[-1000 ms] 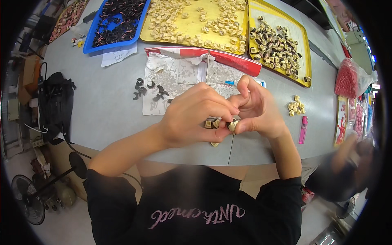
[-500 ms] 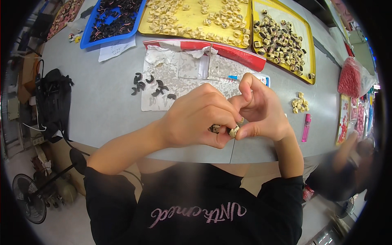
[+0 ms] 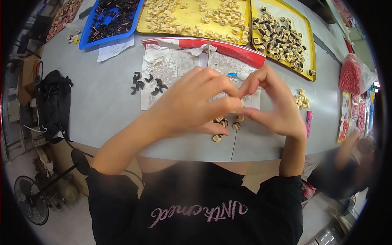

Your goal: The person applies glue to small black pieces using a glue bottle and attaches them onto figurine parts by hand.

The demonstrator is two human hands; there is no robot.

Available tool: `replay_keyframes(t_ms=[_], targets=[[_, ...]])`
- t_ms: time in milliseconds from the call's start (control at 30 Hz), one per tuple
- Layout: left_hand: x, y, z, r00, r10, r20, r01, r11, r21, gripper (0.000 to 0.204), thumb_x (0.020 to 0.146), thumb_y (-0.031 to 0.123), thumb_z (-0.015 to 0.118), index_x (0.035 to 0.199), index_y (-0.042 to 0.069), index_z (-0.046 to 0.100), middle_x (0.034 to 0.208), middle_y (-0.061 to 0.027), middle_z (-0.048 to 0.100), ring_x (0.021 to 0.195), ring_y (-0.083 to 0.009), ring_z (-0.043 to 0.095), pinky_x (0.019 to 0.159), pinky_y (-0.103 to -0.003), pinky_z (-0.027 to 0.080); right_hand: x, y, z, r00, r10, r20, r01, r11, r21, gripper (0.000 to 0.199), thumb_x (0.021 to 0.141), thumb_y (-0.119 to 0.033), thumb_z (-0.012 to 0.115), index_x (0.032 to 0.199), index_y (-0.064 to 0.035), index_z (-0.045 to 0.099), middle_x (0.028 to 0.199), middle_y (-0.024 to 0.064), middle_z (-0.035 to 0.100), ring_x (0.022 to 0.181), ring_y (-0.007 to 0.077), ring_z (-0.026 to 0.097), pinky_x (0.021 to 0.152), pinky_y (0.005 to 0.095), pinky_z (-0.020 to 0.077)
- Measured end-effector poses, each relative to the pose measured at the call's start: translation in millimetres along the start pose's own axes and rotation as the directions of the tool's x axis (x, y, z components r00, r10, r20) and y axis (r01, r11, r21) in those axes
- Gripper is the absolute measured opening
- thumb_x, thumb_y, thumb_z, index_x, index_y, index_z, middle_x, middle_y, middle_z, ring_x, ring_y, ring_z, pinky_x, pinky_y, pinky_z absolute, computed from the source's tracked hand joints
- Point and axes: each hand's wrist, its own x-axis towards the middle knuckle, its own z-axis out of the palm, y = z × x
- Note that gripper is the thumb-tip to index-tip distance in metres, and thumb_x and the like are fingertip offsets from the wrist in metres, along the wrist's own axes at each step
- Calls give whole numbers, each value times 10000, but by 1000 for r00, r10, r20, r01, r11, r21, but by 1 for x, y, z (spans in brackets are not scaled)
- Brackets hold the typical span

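My left hand (image 3: 196, 102) and my right hand (image 3: 271, 104) meet above the near part of the table, fingertips pinched around a small cream piece (image 3: 242, 103). Most of that piece is hidden by the fingers. Beneath the hands lie several cream-and-black pieces, among them a cream cube with a dark edge (image 3: 217, 138) and another dark-trimmed piece (image 3: 236, 125). Black crescent pieces (image 3: 139, 84) rest to the left, partly on a stained white sheet (image 3: 151, 100). Loose plain cream pieces (image 3: 302, 100) sit right of my right hand.
Behind the sheet stand a blue tray (image 3: 85, 41) of black crescents, a yellow tray (image 3: 196, 18) of cream pieces and another yellow tray (image 3: 313, 61) of cream-and-black ones. A blue-tipped bottle (image 3: 241, 75) lies beyond my hands, a pink lighter (image 3: 309, 123) at right. Another person (image 3: 339, 175) is at far right.
My hands have lifted slightly away from me and opened out around the pinch. The cream-and-black pieces under them now show more fully on the table.
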Motion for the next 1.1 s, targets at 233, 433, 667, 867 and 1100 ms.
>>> replay_keyframes(t_ms=[233,433,667,867,1100], targets=[[-1,-10,-23,888,-259,379,246,966,84,351,632,255,797,804,71,554,792,-49,524,758,-245,519,639,-350,427,-12,0,-2,961,54,272,45,937,-346,278,664,29,728,863,-47,549,854,71,561,835,277,550,762,350,460],[-3,-11,-29,868,-301,396,310,950,44,239,678,125,764,821,53,587,786,-53,544,758,-251,541,659,-348,453,-10,-5,-6,981,-29,193,93,940,-329,268,687,-6,735,879,-35,551,904,81,567,898,281,546,782,352,449],[-4,-8,-26,828,-365,426,382,923,49,178,712,1,685,848,37,576,840,-78,549,827,-260,544,697,-347,457,-6,3,-25,993,-16,-114,-66,730,-680,309,729,-46,721,988,-33,553,995,106,543,945,300,538,830,355,440],[-5,-6,-24,837,-367,407,394,919,18,177,726,-21,666,859,27,561,850,-86,527,802,-254,550,688,-338,461,-6,5,-18,993,55,-105,-109,768,-631,351,732,-59,713,1046,-58,556,936,119,528,917,315,554,785,380,460],[4,0,-23,863,-357,359,446,872,-204,151,722,-66,665,850,15,653,876,-56,547,780,-171,585,640,-271,487,-3,1,-41,998,0,-63,-23,930,-368,349,807,-82,690,1126,-36,556,1057,62,592,965,152,577,767,305,473]])
